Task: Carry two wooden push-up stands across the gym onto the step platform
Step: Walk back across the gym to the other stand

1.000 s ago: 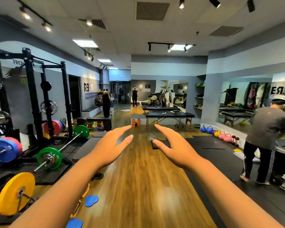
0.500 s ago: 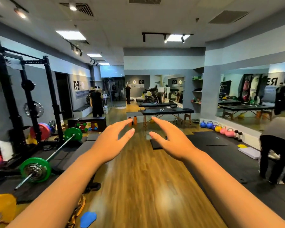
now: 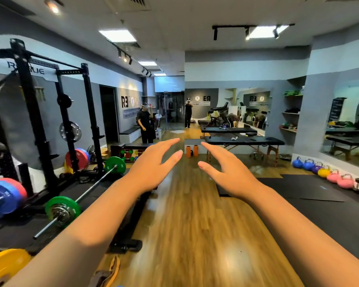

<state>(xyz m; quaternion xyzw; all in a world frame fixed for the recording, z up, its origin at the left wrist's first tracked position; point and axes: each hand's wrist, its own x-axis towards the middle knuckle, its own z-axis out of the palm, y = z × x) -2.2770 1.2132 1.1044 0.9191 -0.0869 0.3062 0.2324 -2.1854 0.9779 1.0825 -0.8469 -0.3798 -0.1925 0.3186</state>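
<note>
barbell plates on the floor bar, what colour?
Green plates, both ends of the barbell; head view.

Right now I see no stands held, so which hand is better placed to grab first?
Neither clearly: the left hand and right hand are both open, empty, level and stretched forward. No push-up stands are recognisable in view.

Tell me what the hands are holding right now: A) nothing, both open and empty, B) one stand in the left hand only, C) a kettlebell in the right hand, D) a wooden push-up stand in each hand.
A: the left hand and right hand are both stretched forward over the wooden floor with fingers spread and nothing in either.
</note>
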